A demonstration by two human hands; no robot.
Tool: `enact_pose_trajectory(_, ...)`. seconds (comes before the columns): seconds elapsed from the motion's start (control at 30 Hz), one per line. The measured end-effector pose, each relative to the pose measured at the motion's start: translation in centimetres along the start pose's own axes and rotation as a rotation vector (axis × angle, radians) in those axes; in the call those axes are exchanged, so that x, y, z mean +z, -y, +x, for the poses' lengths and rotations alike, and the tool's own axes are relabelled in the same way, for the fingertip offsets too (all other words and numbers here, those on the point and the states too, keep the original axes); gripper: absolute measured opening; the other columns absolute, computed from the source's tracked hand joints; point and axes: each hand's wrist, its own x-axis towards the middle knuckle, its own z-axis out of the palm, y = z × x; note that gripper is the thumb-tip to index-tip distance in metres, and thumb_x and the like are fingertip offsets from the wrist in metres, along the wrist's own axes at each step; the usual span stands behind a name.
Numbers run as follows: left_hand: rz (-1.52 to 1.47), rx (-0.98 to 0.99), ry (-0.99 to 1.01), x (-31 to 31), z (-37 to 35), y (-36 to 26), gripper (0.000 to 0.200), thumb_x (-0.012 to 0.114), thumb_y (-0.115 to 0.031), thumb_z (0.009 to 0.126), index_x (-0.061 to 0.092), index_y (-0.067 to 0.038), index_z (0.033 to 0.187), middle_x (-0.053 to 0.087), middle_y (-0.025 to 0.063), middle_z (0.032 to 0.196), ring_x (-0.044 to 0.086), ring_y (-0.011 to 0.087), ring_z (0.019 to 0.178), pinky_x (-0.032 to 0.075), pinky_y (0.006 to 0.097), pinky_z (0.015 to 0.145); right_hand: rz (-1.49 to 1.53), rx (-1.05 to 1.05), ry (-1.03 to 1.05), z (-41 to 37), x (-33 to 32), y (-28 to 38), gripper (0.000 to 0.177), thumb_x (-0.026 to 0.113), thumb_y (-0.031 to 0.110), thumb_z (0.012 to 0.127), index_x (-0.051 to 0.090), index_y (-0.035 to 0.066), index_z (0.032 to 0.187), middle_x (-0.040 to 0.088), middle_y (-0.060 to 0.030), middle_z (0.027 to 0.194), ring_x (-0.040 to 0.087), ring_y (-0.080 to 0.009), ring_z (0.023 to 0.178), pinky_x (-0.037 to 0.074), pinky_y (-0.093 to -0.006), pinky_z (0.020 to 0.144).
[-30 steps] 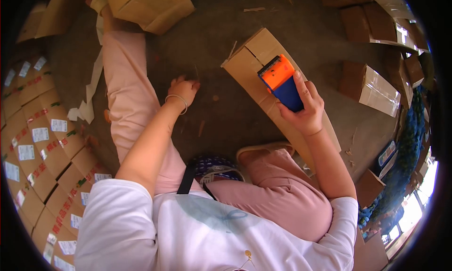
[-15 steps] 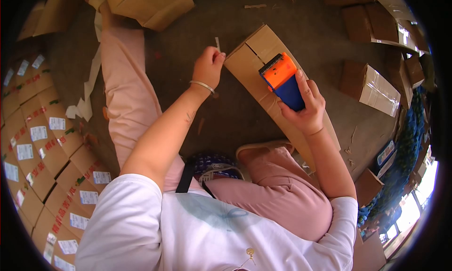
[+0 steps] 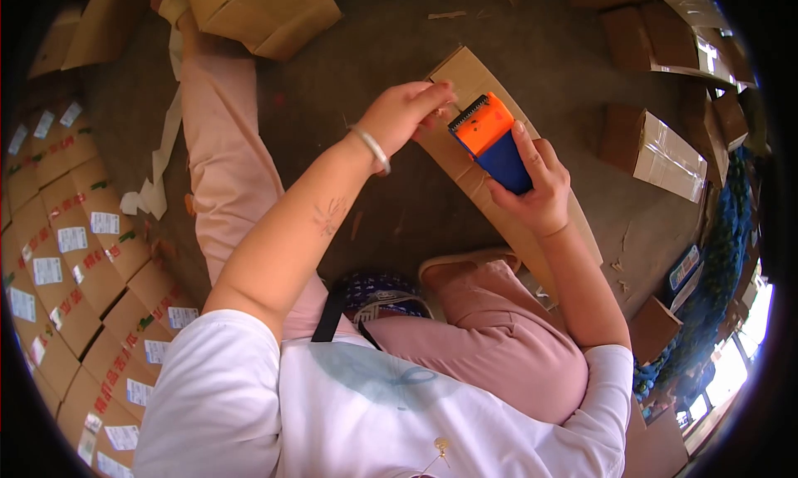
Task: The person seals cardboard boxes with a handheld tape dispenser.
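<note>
An orange and blue tool (image 3: 492, 139) with a black toothed edge is in my right hand (image 3: 539, 183), whose fingers wrap round its blue part. It lies over a long flat cardboard box (image 3: 499, 208) that slants across the floor in front of me. My left hand (image 3: 407, 116) is beside the toothed edge, over the box's left side near its far end. Its thumb and fingers are pinched together; whatever they hold is too small to make out. A bracelet (image 3: 371, 149) circles the left wrist.
Stacked boxes with labels (image 3: 71, 239) fill the left side. An open carton (image 3: 262, 12) stands at the top. More cartons (image 3: 665, 158) and blue netting (image 3: 715, 270) are on the right. A pale strip (image 3: 158, 166) lies beside my outstretched leg.
My left hand has moved right, up to the toothed edge, and its wrist has turned. The tool in my right hand has shifted slightly left.
</note>
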Motion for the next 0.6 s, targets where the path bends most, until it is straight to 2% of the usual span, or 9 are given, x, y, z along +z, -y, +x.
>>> enact_pose_trajectory(0.1, -0.233, -0.044, 0.192, 0.8, 1.7, 0.5, 0.023, 0.059, -0.029, 0.096, 0.069, -0.008, 0.095, 0.063, -0.0026, 0.087, 0.053, 0.006, 0.074, 0.043, 0.0233, 0.069, -0.03, 0.038, 0.052, 1.0, -0.3, 1.2, 0.079, 0.083, 0.022, 0.06, 0.057, 0.016, 0.134, 0.059, -0.0108, 0.085, 0.063, -0.0265, 0.068, 0.053, -0.0361, 0.059)
enact_pose_trajectory(0.17, -0.2, 0.029, 0.037, 0.6, 1.9, -0.2, 0.019, 0.064, -0.025, 0.092, 0.069, -0.006, 0.088, 0.061, -0.0038, 0.074, 0.05, 0.005, 0.068, 0.041, 0.0217, 0.065, -0.07, 0.103, 0.124, 2.2, -0.7, 2.9, 0.077, 0.082, 0.024, 0.062, 0.056, 0.019, 0.134, 0.059, -0.011, 0.085, 0.063, -0.0272, 0.068, 0.053, -0.037, 0.06)
enact_pose_trajectory(0.2, -0.202, 0.023, 0.04, 0.4, 2.1, -0.3, 0.019, 0.064, -0.025, 0.092, 0.069, -0.006, 0.088, 0.061, -0.0038, 0.074, 0.05, 0.005, 0.068, 0.041, 0.0217, 0.065, -0.104, 0.168, 0.19, 2.5, -0.9, 3.5, 0.075, 0.082, 0.025, 0.064, 0.056, 0.021, 0.135, 0.059, -0.0112, 0.085, 0.064, -0.028, 0.069, 0.054, -0.0379, 0.061)
enact_pose_trajectory(0.33, -0.046, 0.059, -0.038, -3.0, 4.6, -0.3, 0.02, 0.065, -0.025, 0.09, 0.07, -0.007, 0.085, 0.058, -0.0038, 0.073, 0.047, 0.0057, 0.066, 0.038, 0.0227, 0.063, -0.154, 0.205, 0.219, 2.2, -2.6, 4.0, 0.073, 0.08, 0.028, 0.068, 0.055, 0.024, 0.136, 0.059, -0.0116, 0.085, 0.065, -0.0292, 0.07, 0.055, -0.0397, 0.063)
enact_pose_trajectory(0.43, 0.127, 0.136, -0.204, -6.6, 7.6, -0.2, 0.02, 0.063, -0.027, 0.092, 0.068, -0.008, 0.086, 0.057, -0.0056, 0.071, 0.042, 0.003, 0.062, 0.036, 0.0194, 0.057, -0.268, 0.309, 0.35, 1.7, -3.5, 4.1, 0.073, 0.08, 0.029, 0.069, 0.053, 0.025, 0.137, 0.059, -0.0123, 0.085, 0.065, -0.0297, 0.071, 0.055, -0.0407, 0.064)
enact_pose_trajectory(0.53, 0.276, 0.063, -0.239, -7.6, 10.7, 1.3, 0.022, 0.063, -0.029, 0.092, 0.067, -0.009, 0.084, 0.055, -0.0062, 0.071, 0.04, 0.0042, 0.063, 0.035, 0.0223, 0.061, -0.348, 0.353, 0.416, 3.0, -2.6, 4.0, 0.071, 0.078, 0.034, 0.071, 0.052, 0.025, 0.137, 0.06, -0.0127, 0.086, 0.066, -0.03, 0.072, 0.055, -0.0401, 0.064)
enact_pose_trajectory(0.6, 0.335, 0.012, -0.24, -7.3, 12.3, 4.2, 0.022, 0.064, -0.028, 0.091, 0.067, -0.007, 0.085, 0.058, -0.0041, 0.073, 0.045, 0.0067, 0.068, 0.037, 0.0246, 0.067, -0.441, 0.319, 0.435, 3.8, -1.6, 3.8, 0.072, 0.078, 0.037, 0.072, 0.051, 0.028, 0.138, 0.061, -0.0105, 0.087, 0.066, -0.0293, 0.072, 0.055, -0.039, 0.065)
